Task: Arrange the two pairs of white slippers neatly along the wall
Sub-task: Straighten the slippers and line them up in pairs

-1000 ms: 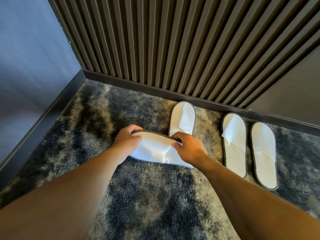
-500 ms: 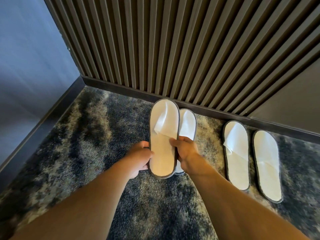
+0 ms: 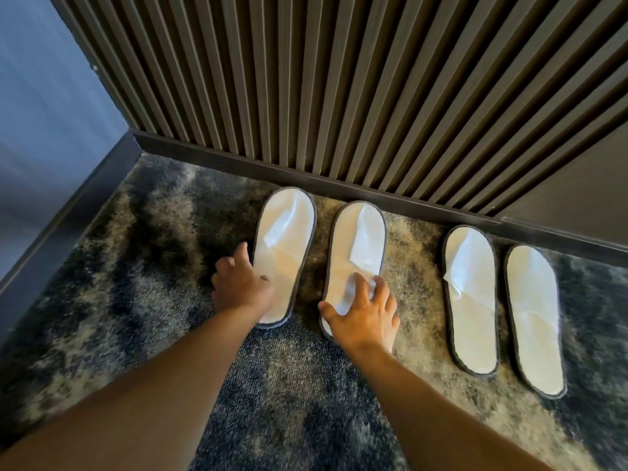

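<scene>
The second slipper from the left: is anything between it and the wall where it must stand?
Nothing visible. The second slipper lies flat under the right hand, its toe near the baseboard; only bare carpet shows between them.

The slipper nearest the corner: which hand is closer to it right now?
Left. The left hand rests against the heel-side edge of the corner-most slipper; the right hand lies flat on the neighbouring slipper, apart from it.
</scene>
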